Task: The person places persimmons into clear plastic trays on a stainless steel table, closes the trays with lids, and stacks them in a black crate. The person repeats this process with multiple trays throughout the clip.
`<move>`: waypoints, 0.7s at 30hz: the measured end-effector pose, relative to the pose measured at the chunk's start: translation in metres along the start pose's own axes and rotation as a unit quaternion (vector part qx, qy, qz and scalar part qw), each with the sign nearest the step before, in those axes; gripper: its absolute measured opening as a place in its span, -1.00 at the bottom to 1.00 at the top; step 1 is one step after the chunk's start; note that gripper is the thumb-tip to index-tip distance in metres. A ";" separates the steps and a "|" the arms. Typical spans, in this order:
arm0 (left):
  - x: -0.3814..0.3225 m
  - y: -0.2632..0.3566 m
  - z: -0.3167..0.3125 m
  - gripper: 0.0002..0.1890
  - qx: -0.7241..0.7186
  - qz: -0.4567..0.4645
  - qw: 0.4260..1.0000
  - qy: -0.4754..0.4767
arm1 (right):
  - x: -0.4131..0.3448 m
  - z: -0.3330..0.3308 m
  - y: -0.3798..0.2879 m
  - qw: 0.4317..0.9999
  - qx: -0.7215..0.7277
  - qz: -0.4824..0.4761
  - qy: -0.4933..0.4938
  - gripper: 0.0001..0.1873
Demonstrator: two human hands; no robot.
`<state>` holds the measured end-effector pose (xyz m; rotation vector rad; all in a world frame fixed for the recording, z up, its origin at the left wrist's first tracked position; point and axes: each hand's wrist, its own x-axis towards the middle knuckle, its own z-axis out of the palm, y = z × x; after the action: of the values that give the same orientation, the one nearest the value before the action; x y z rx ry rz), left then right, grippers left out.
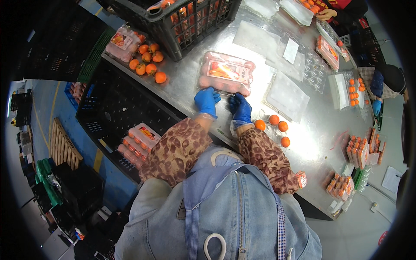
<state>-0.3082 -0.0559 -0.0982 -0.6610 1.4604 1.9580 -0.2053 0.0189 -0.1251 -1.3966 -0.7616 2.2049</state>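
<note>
A transparent plastic clamshell box of wrapped fruit lies flat on the steel table before me, with a printed label on its lid. My left hand, in a blue glove, has its fingers on the near left edge of this box. At the near right edge, the fingers of my right hand, also gloved in blue, pinch the rim. Some fingertips are hidden from view. Several loose orange persimmons sit in and around a transparent tray just right of my right hand.
A black crate of fruit stands beyond, beside loose persimmons and another packed box. Below the table edge, a large black crate holds packed boxes. Flat lids and stacked packs lie rightward. Co-workers' hands are across the table.
</note>
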 end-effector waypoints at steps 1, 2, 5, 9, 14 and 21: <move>-0.001 0.002 0.001 -0.90 0.008 -0.006 1.000 0.006 | 0.000 -0.001 -0.001 1.000 -0.004 0.004 -0.015 -0.79; -0.002 0.005 -0.001 -0.88 0.011 -0.017 1.000 -0.019 | -0.003 -0.001 -0.005 0.999 -0.008 0.007 -0.031 -0.78; -0.002 0.020 -0.019 -0.78 0.073 -0.052 0.992 -0.090 | -0.023 -0.012 -0.038 0.940 -0.238 -0.065 -0.237 -0.69; 0.018 0.046 -0.051 -0.60 0.245 0.124 0.958 -0.076 | -0.045 -0.033 -0.104 0.937 -0.301 -0.021 -0.175 -0.71; 0.060 0.079 -0.041 -0.69 0.284 0.094 0.933 -0.200 | 0.006 -0.018 -0.106 0.900 -0.387 -0.195 -0.045 -0.62; 0.086 0.107 -0.018 -0.73 0.412 -0.021 0.885 -0.217 | 0.047 -0.031 -0.105 0.921 -0.368 -0.039 -0.123 -0.73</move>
<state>-0.4440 -0.0816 -0.0924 0.1261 1.7404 1.1445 -0.1903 0.1342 -0.1001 -1.3516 -1.8435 2.1381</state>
